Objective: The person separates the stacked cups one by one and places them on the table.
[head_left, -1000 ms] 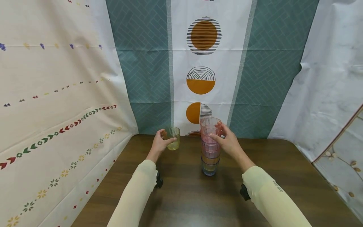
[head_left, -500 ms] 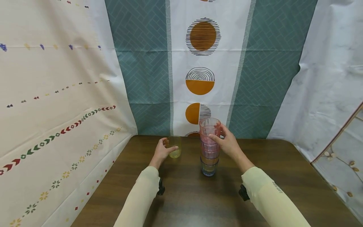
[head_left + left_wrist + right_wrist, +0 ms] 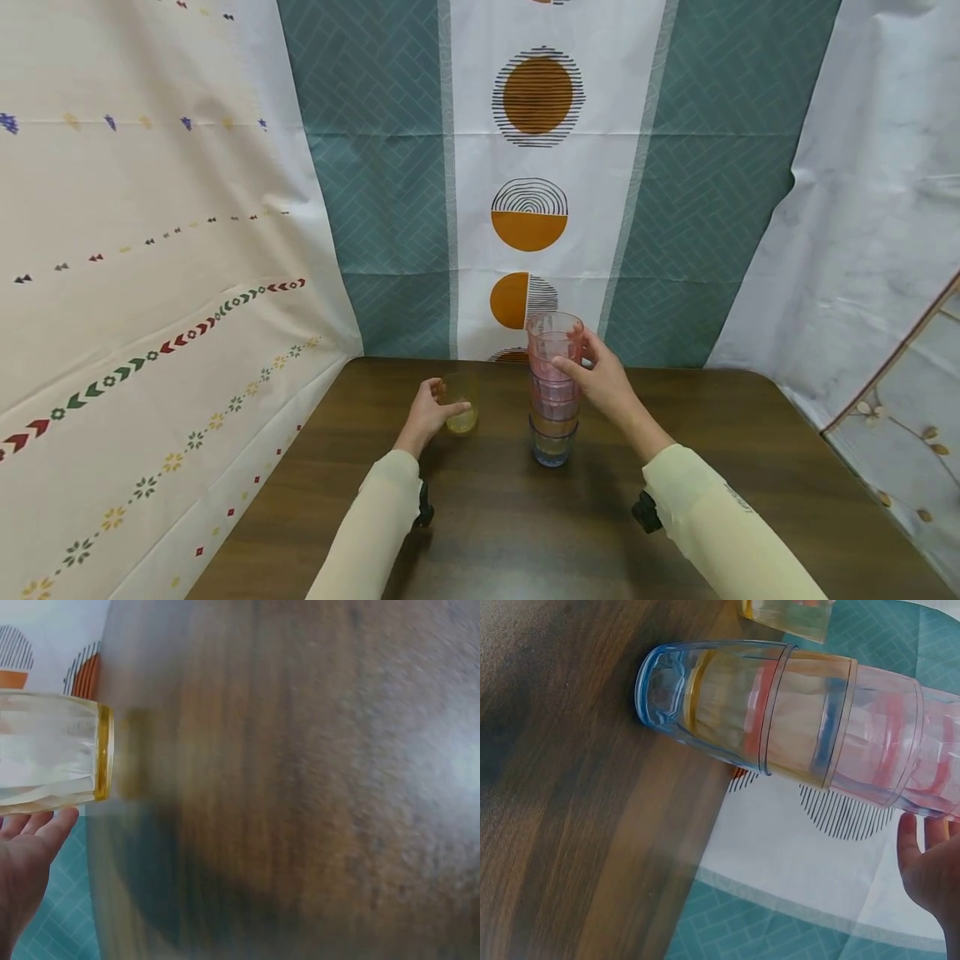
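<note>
My left hand (image 3: 427,414) holds a clear yellow cup (image 3: 462,418) upright, thumb on its near side. In the left wrist view the cup's thick base (image 3: 103,752) is close to the tabletop; whether it touches I cannot tell. To its right stands a tall stack of nested tumblers, with a blue cup (image 3: 664,686) at the bottom, a yellow cup (image 3: 724,701) inside it and pink cups (image 3: 874,735) higher up. High on this stack, my right hand (image 3: 606,383) grips the pink part between thumb and fingers. Some fingers are hidden behind the cups.
The brown wooden table (image 3: 510,525) carries the stack. Behind it hangs a patterned curtain (image 3: 397,208), close to the table's back edge. Light cloths hang at the left (image 3: 150,208) and the right (image 3: 862,225).
My left hand has lowered the yellow cup toward the table, mostly in the first half second. My right hand and the stack have hardly moved.
</note>
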Demonstrator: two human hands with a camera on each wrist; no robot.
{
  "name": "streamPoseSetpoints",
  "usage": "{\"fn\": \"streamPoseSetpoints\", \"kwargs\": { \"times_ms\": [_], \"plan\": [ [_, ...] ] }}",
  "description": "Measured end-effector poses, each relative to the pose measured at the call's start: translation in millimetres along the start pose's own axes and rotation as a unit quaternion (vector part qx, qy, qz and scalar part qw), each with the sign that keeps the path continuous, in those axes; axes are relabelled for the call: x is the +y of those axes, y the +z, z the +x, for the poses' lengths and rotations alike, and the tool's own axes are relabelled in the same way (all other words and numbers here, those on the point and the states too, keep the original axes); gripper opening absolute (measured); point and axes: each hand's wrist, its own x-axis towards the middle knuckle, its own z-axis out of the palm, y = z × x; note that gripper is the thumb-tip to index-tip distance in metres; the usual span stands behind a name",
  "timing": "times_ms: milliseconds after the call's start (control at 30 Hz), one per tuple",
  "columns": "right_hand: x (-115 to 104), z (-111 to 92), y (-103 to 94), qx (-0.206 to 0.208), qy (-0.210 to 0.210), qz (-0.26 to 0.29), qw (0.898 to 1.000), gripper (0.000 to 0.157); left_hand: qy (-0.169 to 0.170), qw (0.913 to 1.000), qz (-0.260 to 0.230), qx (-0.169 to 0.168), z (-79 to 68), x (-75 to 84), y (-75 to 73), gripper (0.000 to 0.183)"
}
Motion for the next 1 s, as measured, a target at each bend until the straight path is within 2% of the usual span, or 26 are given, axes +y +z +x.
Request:
{"fn": "streamPoseSetpoints", "kwargs": {
  "times_ms": [167, 367, 467, 567, 767, 900, 1000],
  "plan": [
    [-3.9, -2.1, -1.2, -0.002, -0.001, 0.013, 1.000, 0.071, -0.002, 1.0000, -0.003, -0.005, -1.6, -2.2, 1.9, 0.087],
    [-35.0, -16.2, -4.3, -0.011, -0.004, 0.017, 1.000, 0.066, 0.001, 0.9999, 0.012, -0.013, -1.4, -3.0, 3.6, 0.086],
    [-38.9, -19.2, -4.3, -0.017, -0.003, 0.019, 1.000, 0.065, 0.004, 0.9997, 0.017, -0.019, -1.7, -3.4, 3.6, 0.085],
    [-34.8, -19.5, -3.6, -0.023, -0.008, 0.019, 1.000, 0.065, 0.004, 0.9991, 0.031, -0.028, -3.2, -4.3, 2.0, 0.091],
    [-1.2, -8.2, 2.1, -0.024, -0.009, 0.018, 1.000, 0.064, -0.020, 0.9969, 0.061, -0.045, -5.7, -4.9, -7.4, 0.106],
    [10.3, -5.3, 4.6, -0.025, -0.001, 0.032, 0.999, 0.066, -0.011, 0.9973, 0.058, -0.044, -4.9, 2.9, -15.8, 0.108],
    [7.2, -6.5, 4.5, -0.032, 0.004, 0.037, 0.999, 0.070, 0.002, 0.9983, 0.045, -0.037, -2.9, 12.7, -22.9, 0.110]
  ]
}}
